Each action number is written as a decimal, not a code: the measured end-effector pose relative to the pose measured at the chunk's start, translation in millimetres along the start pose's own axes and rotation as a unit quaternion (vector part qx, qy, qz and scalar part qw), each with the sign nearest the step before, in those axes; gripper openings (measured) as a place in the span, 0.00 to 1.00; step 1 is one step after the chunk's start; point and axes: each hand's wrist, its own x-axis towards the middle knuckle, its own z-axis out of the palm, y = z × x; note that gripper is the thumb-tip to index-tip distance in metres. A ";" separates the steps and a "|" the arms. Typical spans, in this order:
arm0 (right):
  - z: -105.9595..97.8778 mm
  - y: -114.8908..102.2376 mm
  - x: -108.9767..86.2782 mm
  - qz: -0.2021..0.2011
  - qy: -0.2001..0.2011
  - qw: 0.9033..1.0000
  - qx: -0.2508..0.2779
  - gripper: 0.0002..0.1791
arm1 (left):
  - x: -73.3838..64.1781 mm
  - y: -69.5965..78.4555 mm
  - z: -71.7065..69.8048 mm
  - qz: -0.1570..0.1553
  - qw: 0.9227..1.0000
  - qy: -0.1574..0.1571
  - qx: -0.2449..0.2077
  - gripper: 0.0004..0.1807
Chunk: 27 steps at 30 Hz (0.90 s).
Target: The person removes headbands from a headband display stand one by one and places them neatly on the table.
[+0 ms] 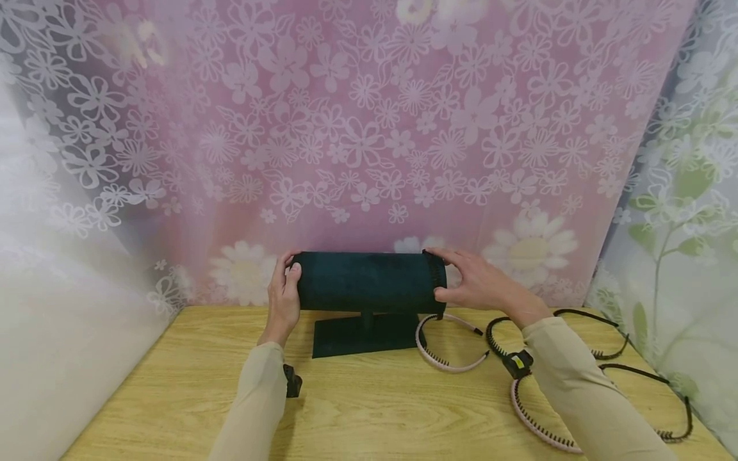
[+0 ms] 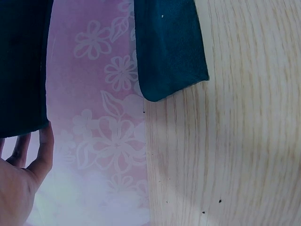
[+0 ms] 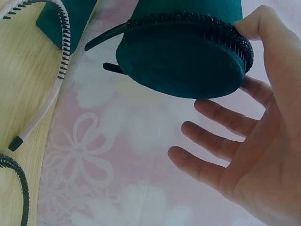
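A dark green velvet headband stand (image 1: 363,282), a padded roll on a post and flat base (image 1: 340,338), stands near the table's back edge. My left hand (image 1: 282,298) grips the roll's left end, thumb in front and fingers behind. Around the roll's right end sits a black beaded headband (image 1: 435,282), teeth on its inner side. With thumb and index finger my right hand (image 1: 475,278) pinches this headband. In the right wrist view the other fingers (image 3: 211,141) spread away from the roll, and the headband's two tips poke out past it.
Right of the base lies a pink toothed headband (image 1: 423,349). Further right on the wooden table (image 1: 369,410) are another pink headband (image 1: 530,422) and several black ones (image 1: 686,416), partly under my right forearm. A flowered pink curtain (image 1: 369,128) hangs behind.
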 end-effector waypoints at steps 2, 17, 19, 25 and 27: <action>0.2 0.6 0.6 -0.005 0.003 1.000 0.006 0.44 | 1.1 0.4 -0.3 0.002 1.000 0.000 0.000 0.24; 18.7 7.4 -8.0 -0.035 0.048 0.995 0.082 0.47 | 1.4 2.0 -0.6 0.005 1.000 0.004 -0.004 0.24; 20.8 7.4 -10.7 -0.034 0.054 0.994 0.089 0.48 | 0.9 1.6 -0.6 0.003 1.000 0.004 -0.004 0.24; 25.9 6.5 -16.8 -0.034 0.074 0.989 0.126 0.47 | -0.2 1.0 -0.5 0.006 1.000 0.004 -0.009 0.23; 28.0 7.0 -18.3 -0.035 0.082 0.987 0.135 0.45 | -0.5 0.5 -0.4 0.006 1.000 0.004 -0.008 0.23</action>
